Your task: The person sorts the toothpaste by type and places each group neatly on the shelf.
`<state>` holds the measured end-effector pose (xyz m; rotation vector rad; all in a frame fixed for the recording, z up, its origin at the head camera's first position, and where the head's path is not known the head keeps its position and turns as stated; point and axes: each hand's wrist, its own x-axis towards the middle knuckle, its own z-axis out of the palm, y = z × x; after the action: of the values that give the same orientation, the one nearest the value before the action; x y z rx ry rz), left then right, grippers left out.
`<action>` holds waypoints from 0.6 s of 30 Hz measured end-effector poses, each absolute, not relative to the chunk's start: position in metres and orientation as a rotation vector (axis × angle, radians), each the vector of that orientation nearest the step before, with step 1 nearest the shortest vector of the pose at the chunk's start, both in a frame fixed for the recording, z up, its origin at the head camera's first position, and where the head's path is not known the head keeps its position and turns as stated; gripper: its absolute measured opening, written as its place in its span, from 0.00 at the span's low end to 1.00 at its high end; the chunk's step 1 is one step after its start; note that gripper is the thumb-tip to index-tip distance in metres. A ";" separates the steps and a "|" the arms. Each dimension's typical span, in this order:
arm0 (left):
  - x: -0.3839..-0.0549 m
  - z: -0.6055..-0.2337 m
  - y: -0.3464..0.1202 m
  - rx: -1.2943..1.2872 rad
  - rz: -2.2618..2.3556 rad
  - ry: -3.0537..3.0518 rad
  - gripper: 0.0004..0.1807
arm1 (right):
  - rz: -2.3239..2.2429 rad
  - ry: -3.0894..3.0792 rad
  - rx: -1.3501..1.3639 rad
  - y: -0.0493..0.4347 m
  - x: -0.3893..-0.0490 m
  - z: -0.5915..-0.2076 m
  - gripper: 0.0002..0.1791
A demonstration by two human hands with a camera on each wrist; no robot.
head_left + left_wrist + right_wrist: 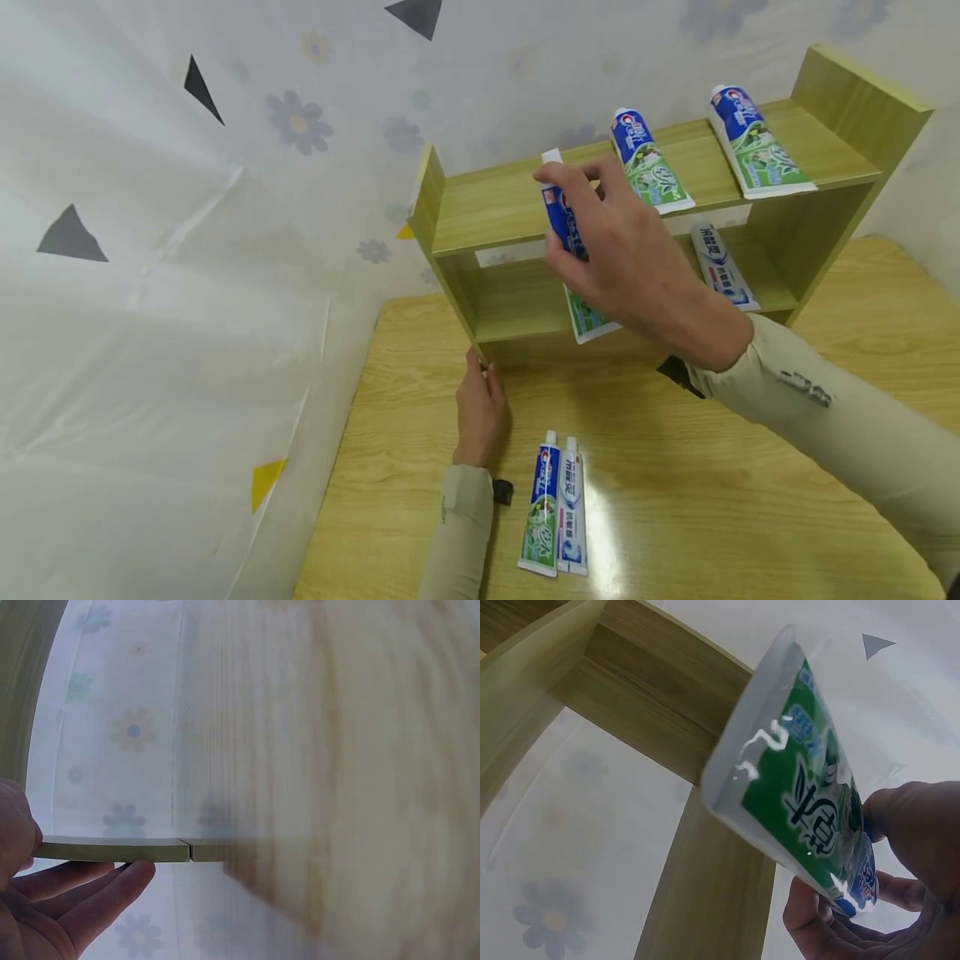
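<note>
My right hand point(633, 246) grips a blue and green Crest toothpaste tube point(561, 218) by its upper part, cap end up, in front of the small wooden shelf point(498, 204). In the right wrist view the flat green end of that tube tilts toward the camera, thumb and fingers on either side. Down at the shelf's lower left corner, my left hand point(478, 410) holds the edge of a board. The left wrist view has the thumb above this board point(120, 849) and the fingers point(112, 896) beneath it.
Two similar Crest tubes, one middle point(651, 162) and one right point(761, 146), lie on the top tier. A white tube point(722, 267) lies on the lower tier. On the table point(675, 517), another Crest tube point(542, 508) lies beside a white tube point(573, 508). A plastic-covered wall point(187, 333) borders the left.
</note>
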<state>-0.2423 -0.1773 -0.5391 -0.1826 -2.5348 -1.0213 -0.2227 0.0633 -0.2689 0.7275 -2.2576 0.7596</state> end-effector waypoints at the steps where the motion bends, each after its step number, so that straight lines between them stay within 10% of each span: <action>1: -0.243 -0.539 -0.178 -0.179 -1.020 -2.537 0.18 | 0.767 -2.261 0.724 0.063 -0.224 -0.267 0.31; 18: -0.243 -0.540 -0.178 -0.202 -1.016 -2.526 0.20 | 0.807 -2.437 0.611 0.049 -0.253 -0.237 0.31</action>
<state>-0.2428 -0.1780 -0.5395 -0.2016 -2.5255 -1.0163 -0.2528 0.0491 -0.2373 0.6110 -2.4368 0.8070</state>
